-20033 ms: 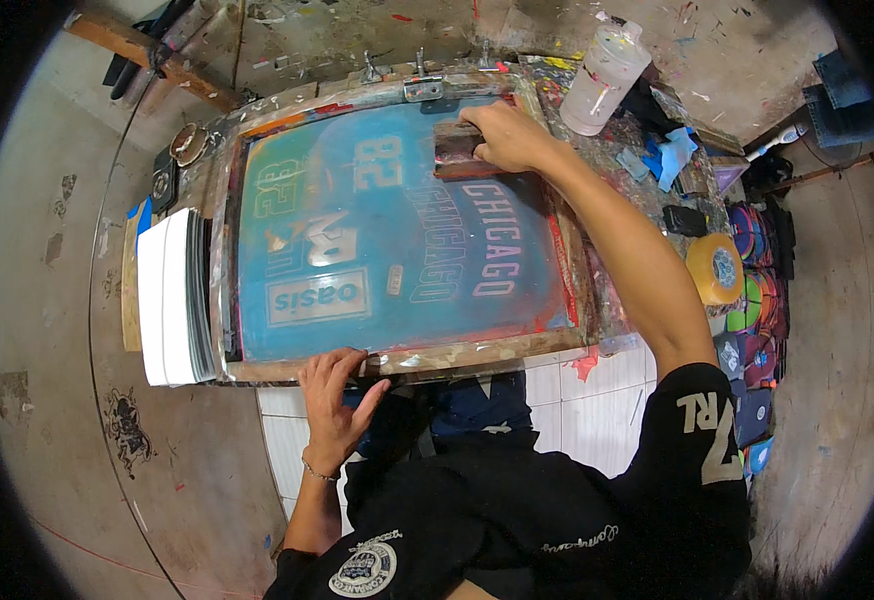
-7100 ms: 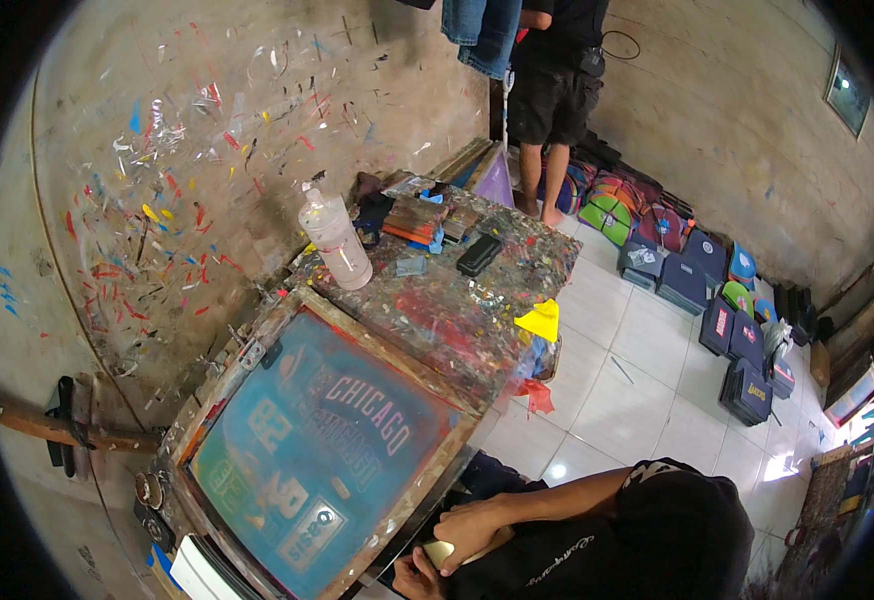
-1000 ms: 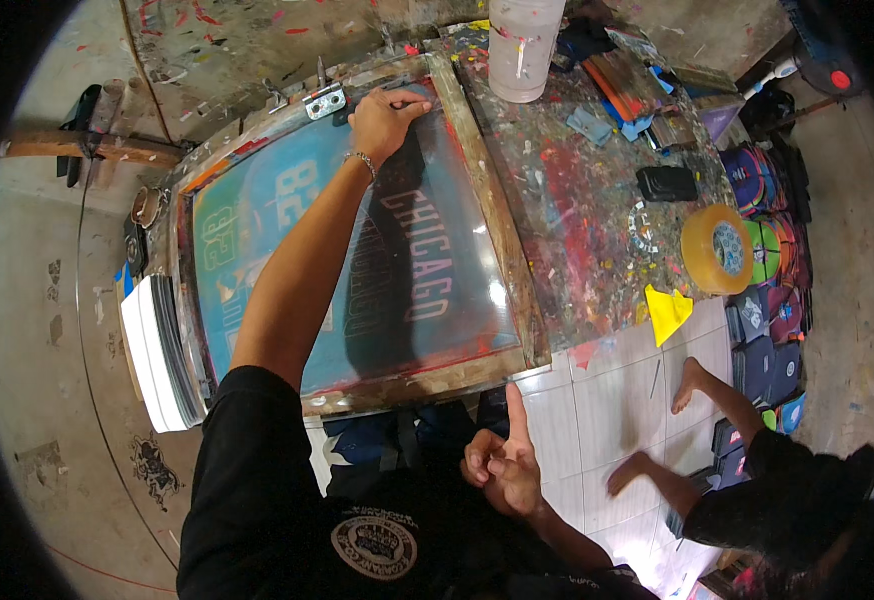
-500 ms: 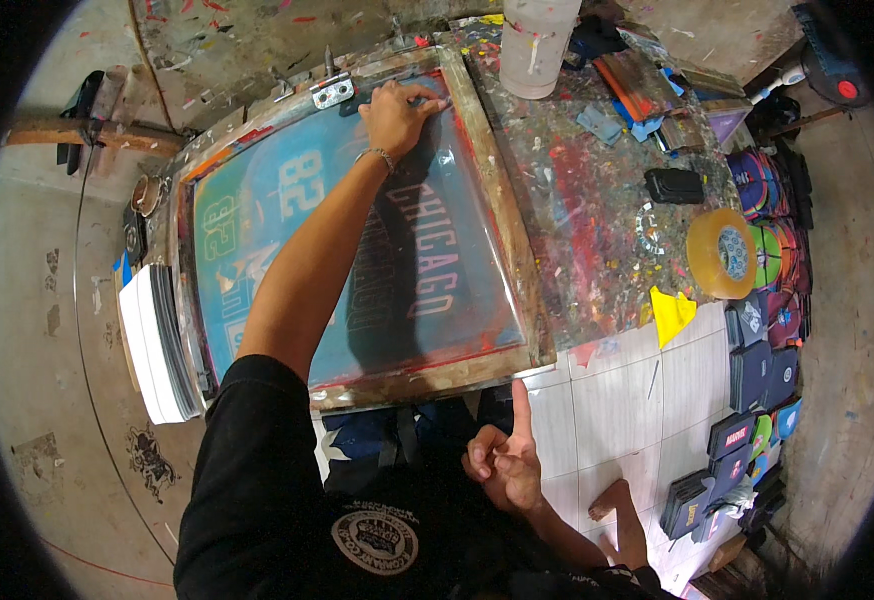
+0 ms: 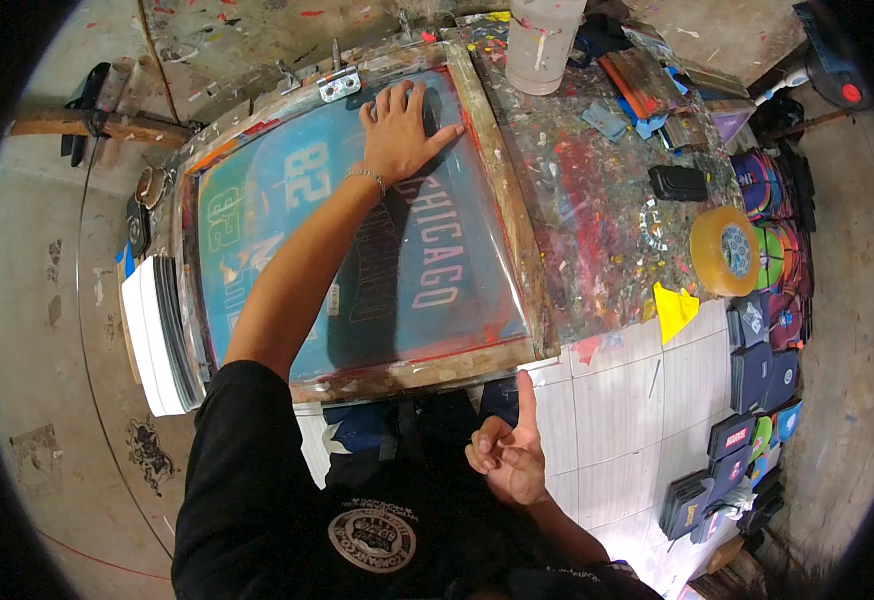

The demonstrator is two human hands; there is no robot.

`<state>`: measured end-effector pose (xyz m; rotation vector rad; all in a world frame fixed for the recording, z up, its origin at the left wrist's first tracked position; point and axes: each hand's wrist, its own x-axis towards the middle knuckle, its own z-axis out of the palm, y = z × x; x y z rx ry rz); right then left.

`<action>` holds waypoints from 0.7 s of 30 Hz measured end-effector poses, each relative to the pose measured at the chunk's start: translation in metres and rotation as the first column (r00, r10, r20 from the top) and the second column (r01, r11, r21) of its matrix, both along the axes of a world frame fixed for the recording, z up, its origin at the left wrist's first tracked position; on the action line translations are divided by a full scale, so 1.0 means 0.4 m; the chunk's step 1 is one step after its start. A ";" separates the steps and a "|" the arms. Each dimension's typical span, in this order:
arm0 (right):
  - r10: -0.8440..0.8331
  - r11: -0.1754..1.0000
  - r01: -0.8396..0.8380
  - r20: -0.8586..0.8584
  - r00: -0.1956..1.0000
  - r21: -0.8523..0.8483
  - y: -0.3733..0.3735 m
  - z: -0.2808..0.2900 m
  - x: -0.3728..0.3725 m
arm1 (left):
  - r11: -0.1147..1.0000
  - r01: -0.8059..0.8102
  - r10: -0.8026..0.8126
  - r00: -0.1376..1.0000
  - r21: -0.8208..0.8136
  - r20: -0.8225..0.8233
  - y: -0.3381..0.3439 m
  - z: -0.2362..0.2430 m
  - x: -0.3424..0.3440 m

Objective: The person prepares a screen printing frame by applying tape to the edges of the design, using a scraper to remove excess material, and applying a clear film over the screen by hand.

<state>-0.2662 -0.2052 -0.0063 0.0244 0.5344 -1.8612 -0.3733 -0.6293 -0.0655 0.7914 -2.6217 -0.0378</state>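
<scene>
Tape roll [image 5: 724, 251] right of printing screen [image 5: 457, 290], on table [image 5: 597, 200]

The worktop [image 5: 597, 200] is covered with many splashes of dried paint in red, yellow, blue and white. On it stand a semi-transparent plastic bottle [image 5: 547, 40], a roll of brownish tape [image 5: 725, 250] and a small black box [image 5: 679, 182]. The wall [image 5: 217, 30] behind the worktop is grey concrete, also spotted with paint. A wooden bar [image 5: 87, 125] sticks out at the left. The floor [image 5: 647, 400] at the right has white square tiles, and on the left it is bare grey concrete [image 5: 47, 380] with dark stains. Colourful flat packets [image 5: 767, 370] lie in rows along the right side. The light is even and soft.
</scene>
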 end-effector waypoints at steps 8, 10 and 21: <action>-0.059 0.996 0.063 0.056 0.997 -0.060 -0.004 -0.009 0.007 | 0.996 0.091 -0.092 0.992 0.013 0.087 0.157 0.030 0.076; -0.084 0.992 0.092 0.101 0.991 -0.082 -0.005 -0.009 0.010 | 0.990 0.130 -0.135 0.988 0.061 0.075 0.189 0.032 0.095; -0.069 0.997 0.069 0.005 0.998 -0.024 -0.014 0.009 0.012 | 0.995 0.059 -0.059 0.998 0.082 0.008 0.084 0.043 0.092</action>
